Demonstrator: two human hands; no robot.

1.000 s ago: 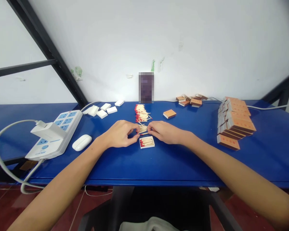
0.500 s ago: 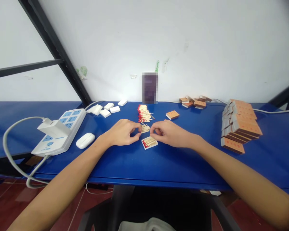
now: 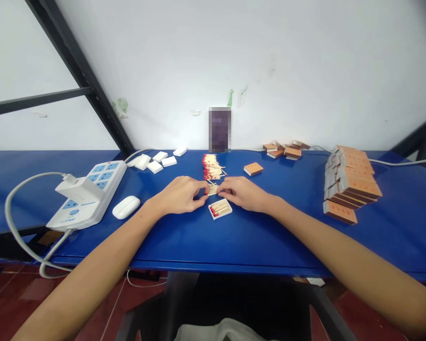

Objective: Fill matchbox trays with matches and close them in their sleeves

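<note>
A small bunch of matches [image 3: 212, 190] lies between my two hands, red heads to the left. My left hand [image 3: 182, 195] pinches the head end with thumb and forefinger. At the bare stick ends, my right hand [image 3: 244, 193] has its thumb and fingertips closed around them. Just below, toward me, a white matchbox tray [image 3: 229, 211] rests on the desk with several matches in it. Behind the bunch lies a larger heap of matches [image 3: 212, 168], heads mostly left. My fingertips hide part of the bunch.
Left are several white trays [image 3: 155, 167], a power strip [image 3: 99, 189] with a plugged charger, and a white earbud case [image 3: 126, 207]. Right are an orange matchbox sleeve [image 3: 253, 169], several more sleeves [image 3: 292, 153] by the wall, and a tall stack of matchboxes [image 3: 355, 175].
My right hand has moved left and slightly away from me, from beside the tray to the stick ends of the small bunch. My left hand has stayed nearly still.
</note>
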